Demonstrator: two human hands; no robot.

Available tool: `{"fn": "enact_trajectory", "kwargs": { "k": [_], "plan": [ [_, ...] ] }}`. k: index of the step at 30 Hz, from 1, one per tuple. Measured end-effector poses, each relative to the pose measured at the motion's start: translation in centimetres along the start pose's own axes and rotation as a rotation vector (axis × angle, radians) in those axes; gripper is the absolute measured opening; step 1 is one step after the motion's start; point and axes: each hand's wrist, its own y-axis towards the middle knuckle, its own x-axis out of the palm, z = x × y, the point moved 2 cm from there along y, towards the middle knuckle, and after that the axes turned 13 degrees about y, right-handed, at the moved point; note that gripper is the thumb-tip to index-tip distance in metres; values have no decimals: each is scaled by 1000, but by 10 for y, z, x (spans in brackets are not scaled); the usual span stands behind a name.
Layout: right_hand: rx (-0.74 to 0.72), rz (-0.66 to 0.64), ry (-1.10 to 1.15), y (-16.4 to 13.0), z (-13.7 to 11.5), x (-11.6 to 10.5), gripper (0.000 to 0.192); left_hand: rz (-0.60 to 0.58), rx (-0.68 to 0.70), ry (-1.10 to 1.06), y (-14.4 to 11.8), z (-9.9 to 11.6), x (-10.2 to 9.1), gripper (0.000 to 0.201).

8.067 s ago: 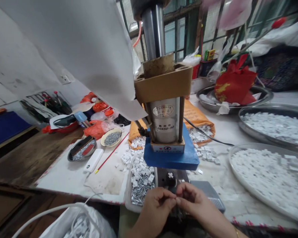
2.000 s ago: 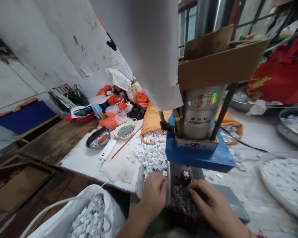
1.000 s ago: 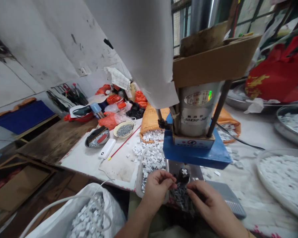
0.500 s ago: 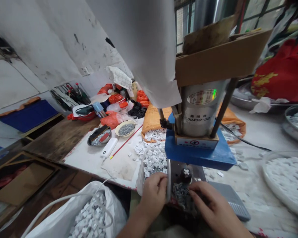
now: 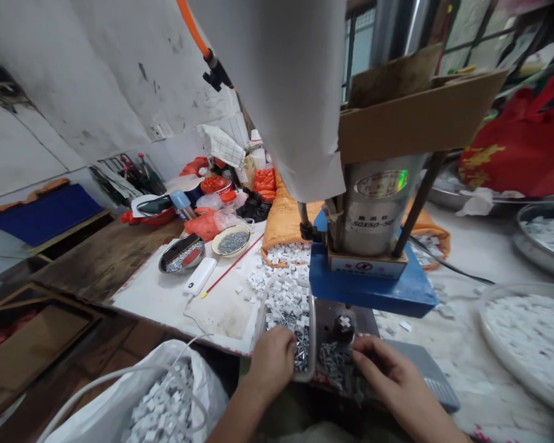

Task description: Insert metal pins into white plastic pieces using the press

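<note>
My left hand point(image 5: 271, 359) reaches into a clear plastic tray point(image 5: 260, 320) of small white plastic pieces and metal screws, fingers curled down among them; what it holds is hidden. My right hand point(image 5: 382, 375) rests at a heap of metal screws point(image 5: 333, 363) at the foot of the press, fingertips touching it. A small white cross-shaped piece point(image 5: 345, 322) sits on the black fixture under the blue press plate point(image 5: 373, 294). The silver cylinder point(image 5: 378, 209) of the press stands above it.
A white bag point(image 5: 133, 406) of white pieces sits at lower left. Round metal trays point(image 5: 526, 332) of white pieces lie right. An orange sack point(image 5: 284, 224), two small dishes of screws point(image 5: 231, 241), a white power bank point(image 5: 199, 277) and a red bag point(image 5: 517, 147) surround the press.
My left hand has moved left from beside the fixture into the clear tray. My right hand stays on the screw heap. The view has shifted slightly.
</note>
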Motion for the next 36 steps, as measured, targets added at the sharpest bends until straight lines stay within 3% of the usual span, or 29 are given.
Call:
{"fn": "enact_trajectory", "kwargs": {
  "k": [3, 6, 9, 16, 18, 22, 26, 30, 36],
  "plan": [
    [32, 9, 25, 1, 1, 0, 28, 26, 51, -34, 0, 1, -4, 21],
    [15, 14, 27, 1, 4, 4, 27, -20, 112, -30, 0, 5, 1, 19],
    [-15, -3, 9, 1, 5, 6, 24, -21, 59, -29, 2, 5, 5, 16],
    [22, 0, 42, 2, 0, 3, 27, 238, -18, -215, 10, -6, -12, 16],
    [29, -2, 53, 2, 0, 3, 28, 265, -47, -326, 12, -4, -16, 14],
    [70, 7, 114, 3, -2, 5, 31, 146, -110, -858, 10, 18, -19, 5],
    [155, -61, 250, 5, -16, 7, 34, -8, -87, -1268, 5, 50, -19, 14],
    [282, -113, 404, 2, -19, 10, 35, -21, -100, -1394, 4, 65, -14, 18],
    [457, -189, 699, -5, -5, 16, 35, -28, -91, -1393, 2, 64, -8, 15]
  ]
}}
